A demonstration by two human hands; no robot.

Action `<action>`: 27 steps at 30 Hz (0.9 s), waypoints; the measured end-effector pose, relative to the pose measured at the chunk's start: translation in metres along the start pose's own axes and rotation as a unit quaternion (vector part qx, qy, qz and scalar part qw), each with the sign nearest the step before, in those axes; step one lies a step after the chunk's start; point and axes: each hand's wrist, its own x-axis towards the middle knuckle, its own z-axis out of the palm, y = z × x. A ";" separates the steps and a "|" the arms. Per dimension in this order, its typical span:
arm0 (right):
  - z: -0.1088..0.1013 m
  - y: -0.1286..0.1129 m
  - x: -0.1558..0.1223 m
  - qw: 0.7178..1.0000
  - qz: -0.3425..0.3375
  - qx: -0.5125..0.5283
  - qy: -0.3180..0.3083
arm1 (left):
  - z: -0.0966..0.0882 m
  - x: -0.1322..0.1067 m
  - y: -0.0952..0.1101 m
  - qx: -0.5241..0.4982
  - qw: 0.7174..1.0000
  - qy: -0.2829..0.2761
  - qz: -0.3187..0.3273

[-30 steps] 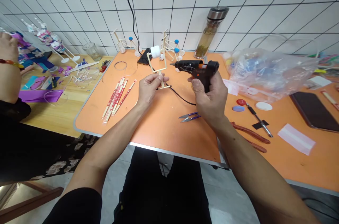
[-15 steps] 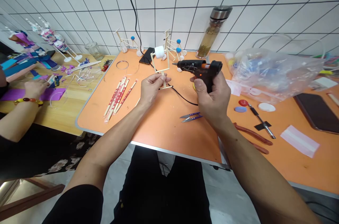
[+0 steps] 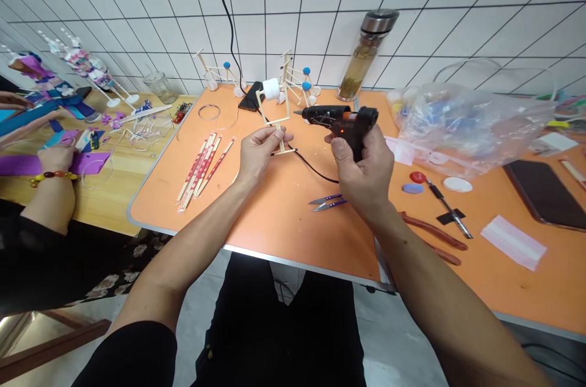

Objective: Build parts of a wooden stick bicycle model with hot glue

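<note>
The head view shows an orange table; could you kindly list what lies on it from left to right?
Paper-wrapped sticks, wooden stick frame, hot glue gun, red-handled pliers, dark phone.

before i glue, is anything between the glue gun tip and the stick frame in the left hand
Nothing visible stands in the way: the nozzle of the hot glue gun in the right hand points toward the wooden stick frame in the left hand, with only a small open gap between them.
</note>
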 end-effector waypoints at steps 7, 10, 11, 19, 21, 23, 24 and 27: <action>0.000 -0.001 -0.001 1.000 0.000 0.014 -0.008 | 0.000 0.000 0.003 -0.004 1.000 0.002 -0.006; 0.000 0.001 -0.001 1.000 0.001 0.016 -0.015 | 0.000 -0.001 0.003 -0.012 1.000 -0.005 -0.006; 0.000 0.001 -0.001 1.000 0.002 0.017 -0.017 | 0.000 -0.001 0.003 -0.014 1.000 -0.006 -0.006; 0.002 0.004 -0.003 1.000 0.001 0.023 -0.021 | 0.000 0.000 0.001 -0.015 1.000 -0.006 0.000; 0.003 0.004 -0.003 1.000 -0.002 0.021 -0.021 | 0.000 0.000 0.000 -0.012 1.000 -0.005 0.002; 0.003 0.004 -0.003 1.000 -0.007 0.020 -0.019 | 0.000 0.000 0.001 -0.009 1.000 -0.005 0.002; 0.003 0.003 -0.003 1.000 -0.008 0.018 -0.018 | 0.000 -0.001 0.001 -0.009 1.000 -0.006 0.003; 0.003 0.002 -0.003 1.000 -0.007 0.009 -0.020 | 0.000 -0.002 0.001 -0.014 1.000 -0.012 0.007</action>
